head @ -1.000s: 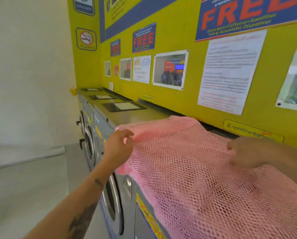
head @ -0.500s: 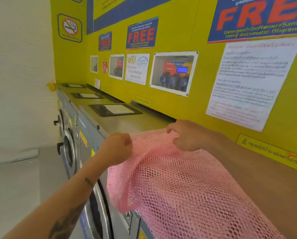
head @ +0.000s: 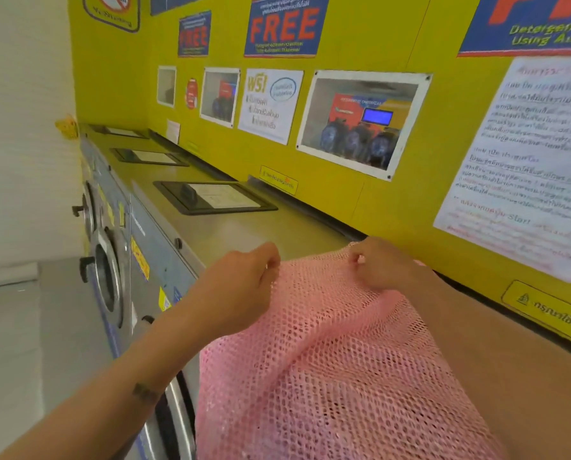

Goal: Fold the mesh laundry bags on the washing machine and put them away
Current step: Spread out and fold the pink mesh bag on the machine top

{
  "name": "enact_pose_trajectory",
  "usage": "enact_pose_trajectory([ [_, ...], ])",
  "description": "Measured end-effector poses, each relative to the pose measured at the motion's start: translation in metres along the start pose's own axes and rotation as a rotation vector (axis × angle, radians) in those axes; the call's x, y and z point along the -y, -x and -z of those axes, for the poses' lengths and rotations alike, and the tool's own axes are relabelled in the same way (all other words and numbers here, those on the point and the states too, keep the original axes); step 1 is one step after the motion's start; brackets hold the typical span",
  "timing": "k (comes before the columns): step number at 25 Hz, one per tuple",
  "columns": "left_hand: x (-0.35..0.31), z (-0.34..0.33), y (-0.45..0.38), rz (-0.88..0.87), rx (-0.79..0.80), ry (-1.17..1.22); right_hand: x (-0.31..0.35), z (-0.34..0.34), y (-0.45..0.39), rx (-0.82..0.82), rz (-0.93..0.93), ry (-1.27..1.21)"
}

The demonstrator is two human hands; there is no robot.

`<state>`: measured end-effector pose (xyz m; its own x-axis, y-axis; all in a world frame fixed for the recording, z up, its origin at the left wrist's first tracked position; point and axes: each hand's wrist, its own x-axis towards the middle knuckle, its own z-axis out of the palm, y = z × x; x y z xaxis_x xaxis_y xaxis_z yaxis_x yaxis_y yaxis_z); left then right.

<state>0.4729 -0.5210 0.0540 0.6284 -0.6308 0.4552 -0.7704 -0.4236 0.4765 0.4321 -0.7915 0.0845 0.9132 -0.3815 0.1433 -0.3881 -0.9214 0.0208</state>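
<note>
By the left hand (head: 241, 287) and right hand (head: 382, 268), fingers curled, the far edge of the pink mesh bag (head: 327, 360) is pinched, seemingly for folding on the washing machine (head: 231, 234).

The laundry bag (head: 327, 360) is pink open mesh cloth; the washing machine (head: 231, 234) top is smooth, matt grey metal.

A blue rectangular poster (head: 282, 28) on the yellow wall panel (head: 360, 44), above and beyond both hands, reads "FREE" in large orange letters, and a smaller blue poster (head: 193, 34) farther left carries the same word, blurred. Above the right hand, a big blue banner (head: 536, 24) shows "Detergent" and "Using Auto", cut off at the edge. The white printed notice (head: 529, 154) below it shows "Start"; its other lines are too blurred to make out.
</note>
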Motion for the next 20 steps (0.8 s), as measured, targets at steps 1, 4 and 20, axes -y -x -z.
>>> enact_pose_trajectory([
  [1, 0.002, 0.002, -0.005, 0.008, -0.004, 0.004, -0.004, 0.003, -0.004, -0.046, -0.015, 0.031],
  [4, 0.015, 0.005, -0.020, 0.059, -0.056, -0.045, -0.014, 0.016, -0.023, -0.224, -0.078, 0.029],
  [20, 0.007, -0.048, -0.030, -0.050, 0.383, -0.157, -0.042, -0.016, -0.033, -0.059, -0.196, -0.001],
])
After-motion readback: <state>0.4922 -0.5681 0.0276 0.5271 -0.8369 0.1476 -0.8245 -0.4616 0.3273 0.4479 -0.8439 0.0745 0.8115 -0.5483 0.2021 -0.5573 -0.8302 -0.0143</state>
